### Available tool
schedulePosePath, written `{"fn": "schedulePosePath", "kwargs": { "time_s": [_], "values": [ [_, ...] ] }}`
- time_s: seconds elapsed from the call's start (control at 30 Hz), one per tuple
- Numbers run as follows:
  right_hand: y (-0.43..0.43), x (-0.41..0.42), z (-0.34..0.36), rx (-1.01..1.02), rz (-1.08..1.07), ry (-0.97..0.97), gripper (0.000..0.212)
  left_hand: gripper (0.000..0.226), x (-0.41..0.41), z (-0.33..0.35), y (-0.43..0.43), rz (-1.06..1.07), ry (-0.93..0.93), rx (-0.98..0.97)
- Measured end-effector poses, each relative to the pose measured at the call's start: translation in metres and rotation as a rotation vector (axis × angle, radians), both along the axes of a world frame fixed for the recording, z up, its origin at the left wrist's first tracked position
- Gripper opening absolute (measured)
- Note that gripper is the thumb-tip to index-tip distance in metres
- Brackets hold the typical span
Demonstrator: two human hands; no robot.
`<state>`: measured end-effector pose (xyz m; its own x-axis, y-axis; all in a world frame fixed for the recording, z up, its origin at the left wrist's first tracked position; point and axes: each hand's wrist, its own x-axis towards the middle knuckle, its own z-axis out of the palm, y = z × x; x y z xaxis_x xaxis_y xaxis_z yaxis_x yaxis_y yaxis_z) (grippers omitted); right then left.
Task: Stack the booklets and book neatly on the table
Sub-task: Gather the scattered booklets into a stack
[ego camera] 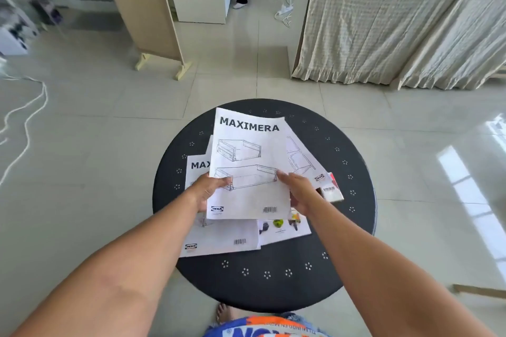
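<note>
The left hand (209, 190) pinched the top MAXIMERA booklet (247, 164) at its nine o'clock edge while the right hand (297, 191) lay flat and open at three o'clock, gripping nothing. Held by one edge, it could sag, swing askew and scatter the loose booklets (219, 238) and book (332, 190) fanned beneath on the round worktop (273, 287).

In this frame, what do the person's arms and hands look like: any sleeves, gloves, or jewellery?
Both arms are bare up to the frame edge, with no sleeves in view. The left hand and right hand wear no gloves. No watch, bracelet or ring shows on the visible sides.
</note>
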<state>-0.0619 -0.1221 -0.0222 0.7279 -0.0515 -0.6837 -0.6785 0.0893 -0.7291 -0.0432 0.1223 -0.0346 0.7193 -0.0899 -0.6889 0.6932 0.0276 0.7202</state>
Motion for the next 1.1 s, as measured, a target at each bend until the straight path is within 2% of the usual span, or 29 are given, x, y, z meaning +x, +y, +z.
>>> {"fn": "schedulePosePath", "kwargs": {
  "time_s": [0.07,0.1,0.2,0.27,0.37,0.47,0.6,0.7,0.87,0.93,1.0,1.1],
  "values": [
    [0.021,0.006,-0.002,-0.065,0.075,0.063,0.048,0.039,-0.008,-0.004,0.032,0.041,0.019,0.029],
    [0.033,0.006,-0.005,-0.128,0.133,0.089,0.052,0.042,-0.013,-0.005,0.049,0.063,0.032,0.044],
    [0.065,-0.001,-0.013,-0.518,0.431,0.099,0.043,0.041,-0.030,-0.014,0.094,0.125,0.057,0.040],
    [0.082,-0.006,-0.023,-0.747,0.627,0.063,0.055,0.037,-0.043,-0.017,0.116,0.167,0.073,0.044],
    [0.099,-0.013,-0.035,-0.917,0.661,0.104,0.091,0.041,-0.058,-0.021,0.138,0.210,0.094,0.043],
    [0.110,-0.015,-0.035,-1.032,0.623,0.171,0.105,0.037,-0.070,-0.022,0.149,0.236,0.098,0.033],
    [0.119,-0.012,-0.042,-1.003,0.560,0.252,0.102,0.036,-0.078,-0.024,0.154,0.238,0.101,0.040],
    [0.120,-0.011,-0.045,-0.943,0.516,0.257,0.090,0.035,-0.078,-0.026,0.153,0.236,0.113,0.035],
    [0.120,-0.011,-0.047,-0.783,0.430,0.092,0.043,0.038,-0.069,-0.027,0.149,0.187,0.122,0.008],
    [0.113,-0.010,-0.044,-0.661,0.360,0.042,0.032,0.047,-0.064,-0.024,0.146,0.161,0.132,-0.014],
    [0.102,-0.006,-0.038,-0.487,0.234,0.017,0.036,0.059,-0.057,-0.022,0.139,0.121,0.145,-0.039],
    [0.079,0.007,-0.030,-0.324,0.107,0.012,0.040,0.049,-0.048,-0.014,0.122,0.107,0.169,-0.114]
  ]
}}
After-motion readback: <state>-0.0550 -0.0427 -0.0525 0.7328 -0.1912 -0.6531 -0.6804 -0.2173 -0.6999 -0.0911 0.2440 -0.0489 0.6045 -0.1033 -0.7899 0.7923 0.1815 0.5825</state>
